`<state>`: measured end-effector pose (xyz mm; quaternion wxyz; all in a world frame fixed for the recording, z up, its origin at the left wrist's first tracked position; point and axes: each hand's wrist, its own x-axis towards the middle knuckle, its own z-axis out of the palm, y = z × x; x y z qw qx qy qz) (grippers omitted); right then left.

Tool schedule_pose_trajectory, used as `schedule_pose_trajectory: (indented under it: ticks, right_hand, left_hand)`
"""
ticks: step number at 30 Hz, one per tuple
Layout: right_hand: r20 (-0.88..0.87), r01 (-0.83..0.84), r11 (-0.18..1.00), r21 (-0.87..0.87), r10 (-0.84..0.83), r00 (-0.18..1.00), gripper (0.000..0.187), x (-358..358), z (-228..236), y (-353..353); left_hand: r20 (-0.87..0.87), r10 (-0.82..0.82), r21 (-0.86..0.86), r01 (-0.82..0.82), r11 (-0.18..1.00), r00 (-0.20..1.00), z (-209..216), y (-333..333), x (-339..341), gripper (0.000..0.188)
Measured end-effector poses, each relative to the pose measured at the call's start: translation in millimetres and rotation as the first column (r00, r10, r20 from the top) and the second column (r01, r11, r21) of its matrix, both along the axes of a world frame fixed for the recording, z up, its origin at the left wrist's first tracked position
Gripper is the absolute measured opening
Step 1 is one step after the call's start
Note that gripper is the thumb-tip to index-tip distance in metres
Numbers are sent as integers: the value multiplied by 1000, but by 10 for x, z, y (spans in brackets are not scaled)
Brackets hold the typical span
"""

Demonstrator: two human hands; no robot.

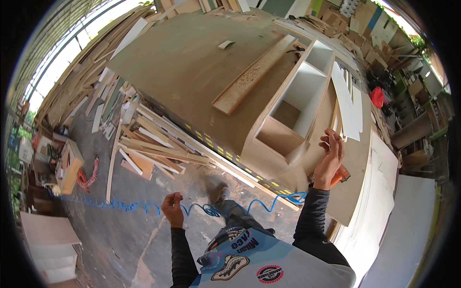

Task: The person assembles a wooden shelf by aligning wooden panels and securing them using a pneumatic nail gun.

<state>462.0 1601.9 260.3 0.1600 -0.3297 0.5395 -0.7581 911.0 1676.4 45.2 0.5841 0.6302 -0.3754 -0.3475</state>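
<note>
My right hand (331, 158) is raised over the near right corner of the workbench, its fingers loosely bent and apart, with nothing visible in them. Just beside that wrist, an orange tool (341, 175) lies on the bench, partly hidden by the arm. An open wooden cabinet frame (269, 152) with white-lined compartments lies on its back to the left of this hand. A pale blurred smear near its close corner cannot be made out. Low over the floor at the left, my left hand (173, 210) is closed, fingertips against the thumb; anything inside is hidden.
On the large brown workbench (177, 57) lie a long shallow wooden tray (254, 76) and white strips (345, 103). A coiled blue air hose (210, 210) crosses the floor by my legs. Scrap wood strips (156, 144) are heaped left of the bench; white panels (372, 192) stand right.
</note>
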Motion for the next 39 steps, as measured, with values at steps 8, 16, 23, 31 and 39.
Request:
schedule_pose_trajectory:
  ticks: [8,16,23,31,39]
  right_hand:
    - [63,239,968,72,-244,968,26,430,-110,-256]
    - [-227,341,885,318,-278,933,19,626,25,-107]
    - [-529,778,500,380,-573,626,26,650,-85,-86]
    - [-734,844,144,517,-432,524,27,767,155,-132]
    - [-652,828,203,522,-531,541,30,712,76,-29]
  left_hand:
    - [118,133,-23,-131,991,984,351,-1418,856,28]
    - [102,-170,-1,171,985,980,382,-4067,424,38]
    - [480,-433,59,465,884,763,235,-6522,-917,26]
    - [868,-280,2,562,827,409,-721,-8703,-1946,62]
    - [878,-199,-45,488,872,436,-842,-9247,-2246,48]
